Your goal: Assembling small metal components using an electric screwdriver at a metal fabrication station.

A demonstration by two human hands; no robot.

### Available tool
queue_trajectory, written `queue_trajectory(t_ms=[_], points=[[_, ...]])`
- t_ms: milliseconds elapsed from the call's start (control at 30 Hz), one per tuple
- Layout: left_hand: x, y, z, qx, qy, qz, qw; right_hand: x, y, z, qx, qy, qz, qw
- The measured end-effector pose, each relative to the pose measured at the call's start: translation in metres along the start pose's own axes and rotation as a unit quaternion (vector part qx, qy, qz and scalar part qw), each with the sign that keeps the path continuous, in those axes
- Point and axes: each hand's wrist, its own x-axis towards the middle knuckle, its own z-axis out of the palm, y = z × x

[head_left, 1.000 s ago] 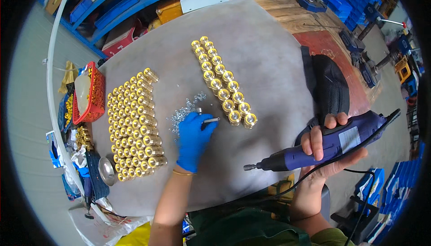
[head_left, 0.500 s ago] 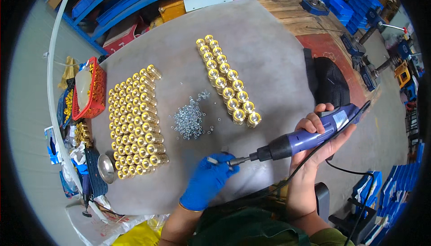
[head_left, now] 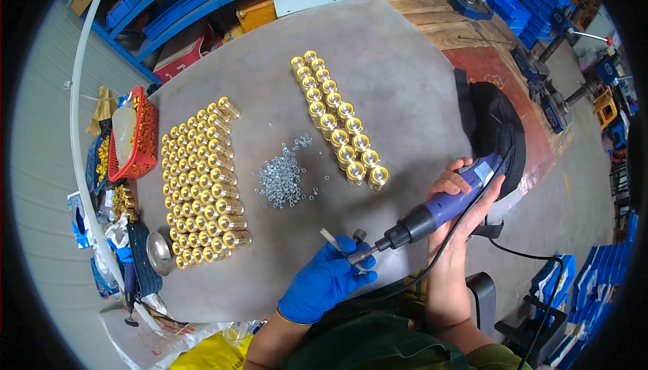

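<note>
On the desk (head_left: 398,73), we find nuts (head_left: 280,180) between a block of fittings (head_left: 204,195) (a basket (head_left: 146,138) left of it) and, rightward, a double row of fittings (head_left: 339,138); nearer, a power driver (head_left: 440,209) in the right hand (head_left: 453,182) adjoins the left hand (head_left: 320,282).

Grey strip (head_left: 329,240) partly hidden by left hand (head_left: 317,286), shelf (head_left: 192,18) cropped

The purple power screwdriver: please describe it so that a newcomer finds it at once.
At the big grey table's near right corner is the bare right hand. It holds the purple power screwdriver, whose black nose points toward the blue-gloved left hand. A thick purple body distinguishes it from the golden fittings.
</note>
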Motion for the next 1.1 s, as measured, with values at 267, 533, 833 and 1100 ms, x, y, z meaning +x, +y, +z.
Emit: queue_trajectory(t_ms=[267, 533, 833, 1100], points=[[0.009, 0.002, 0.005, -0.065, -0.04, -0.051, 0.996, 0.003, 0.001, -0.012, 0.05, 0.008, 0.026, 0.998], [0.009, 0.001, 0.021, 0.01, 0.051, -0.048, 0.997, 0.004, 0.001, -0.018, 0.087, 0.003, 0.052, 0.995], [0.019, 0.051, 0.014, 0.677, 0.124, 0.204, 0.696, 0.006, -0.012, -0.015, 0.073, -0.012, 0.02, 0.997], [0.067, 0.105, -0.04, 0.74, 0.158, 0.294, 0.584, 0.002, -0.012, -0.01, 0.074, -0.023, 0.035, 0.996]])
